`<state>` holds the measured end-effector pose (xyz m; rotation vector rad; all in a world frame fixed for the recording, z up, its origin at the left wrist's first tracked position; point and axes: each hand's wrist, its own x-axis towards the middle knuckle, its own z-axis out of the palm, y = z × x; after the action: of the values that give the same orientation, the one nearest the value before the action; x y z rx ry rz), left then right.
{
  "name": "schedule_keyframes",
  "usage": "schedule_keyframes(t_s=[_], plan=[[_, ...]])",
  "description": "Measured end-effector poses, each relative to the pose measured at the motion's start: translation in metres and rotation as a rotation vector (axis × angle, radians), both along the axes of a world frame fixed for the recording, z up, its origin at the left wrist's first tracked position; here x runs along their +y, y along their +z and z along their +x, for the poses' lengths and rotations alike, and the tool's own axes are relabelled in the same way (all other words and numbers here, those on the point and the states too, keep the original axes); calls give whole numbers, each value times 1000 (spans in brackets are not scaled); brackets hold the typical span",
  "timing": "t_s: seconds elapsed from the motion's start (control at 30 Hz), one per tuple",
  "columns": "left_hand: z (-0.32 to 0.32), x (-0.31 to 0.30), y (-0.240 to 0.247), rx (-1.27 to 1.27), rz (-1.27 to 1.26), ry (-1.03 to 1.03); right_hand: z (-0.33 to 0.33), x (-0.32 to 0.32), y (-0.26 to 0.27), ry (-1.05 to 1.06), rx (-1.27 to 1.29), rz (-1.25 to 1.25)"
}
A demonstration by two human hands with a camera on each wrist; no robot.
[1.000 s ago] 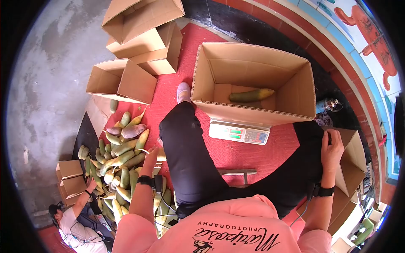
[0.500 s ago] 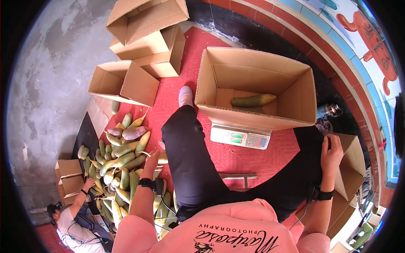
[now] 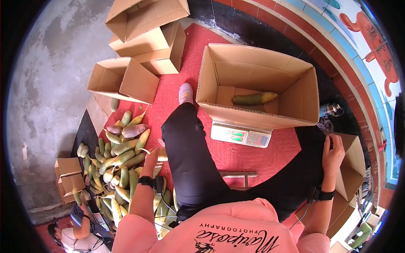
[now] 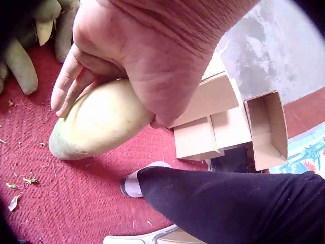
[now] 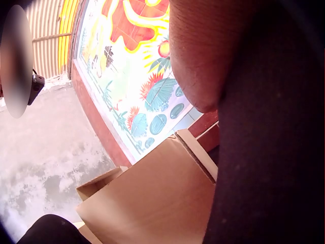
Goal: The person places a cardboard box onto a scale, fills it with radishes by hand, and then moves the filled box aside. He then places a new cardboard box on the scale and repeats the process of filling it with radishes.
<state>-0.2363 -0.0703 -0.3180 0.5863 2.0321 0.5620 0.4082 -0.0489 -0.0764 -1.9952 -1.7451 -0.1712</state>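
My left hand (image 3: 149, 163) grips a pale green-and-white radish (image 4: 101, 119) from above, its fingers along one side in the left wrist view. The radish hangs close over the red carpet, beside a heap of green, white and purplish radishes (image 3: 122, 160). My right hand (image 3: 333, 152) rests on my right knee, holding nothing, with fingers loosely bent; its fingers are hidden in the right wrist view. In front of me a large cardboard box (image 3: 253, 116) stands on a digital scale (image 3: 241, 135). One green radish (image 3: 255, 98) lies inside it.
Several more cardboard boxes (image 3: 139, 78) stand at the far left, and another box (image 3: 352, 160) is by my right knee. At lower left a second person (image 3: 76, 236) reaches to the heap's far side. A metal bracket-like frame (image 3: 238, 173) lies between my legs.
The second person's arm has drawn back from the heap, and a radish now shows raised near that hand. My own hands stay almost where they were; the head view shifts slightly.
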Motion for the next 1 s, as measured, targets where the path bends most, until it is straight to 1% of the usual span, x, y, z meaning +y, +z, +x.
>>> schedule_keyframes(t_s=[0.03,0.07,0.1,0.13,0.17,0.23,0.53,0.6,0.73,0.8,0.83,0.9,0.93,0.97,1.0], plan=[[-4,-1,-5,10,9,-10,0,0,0,0,-2,0],[4,1,6,10,8,-10,1,0,-1,1,-2,-1],[21,6,31,-49,-26,50,2,-1,-1,-6,4,-15],[31,8,45,-107,-59,109,2,-1,-1,-14,9,-30],[28,8,43,-142,-56,103,2,-1,-1,-13,8,-26],[26,6,37,-126,-57,105,1,-1,-1,-9,12,-25],[22,-13,39,-197,-28,170,2,-1,0,3,45,-14],[24,-14,42,-214,-63,181,3,-2,0,4,39,-11],[29,-22,50,-178,-92,126,4,-3,0,-5,51,0],[31,-27,58,-106,-163,112,3,-3,0,8,41,34],[30,-30,62,-115,-165,92,4,-3,-3,7,43,37],[24,-38,69,-105,-173,114,7,-4,-9,47,56,161],[21,-41,72,-98,-182,138,6,-4,-8,47,59,163],[19,-43,77,-36,-204,78,4,-4,-2,34,50,112],[16,-49,75,-33,-201,81,3,-4,1,22,41,60]])
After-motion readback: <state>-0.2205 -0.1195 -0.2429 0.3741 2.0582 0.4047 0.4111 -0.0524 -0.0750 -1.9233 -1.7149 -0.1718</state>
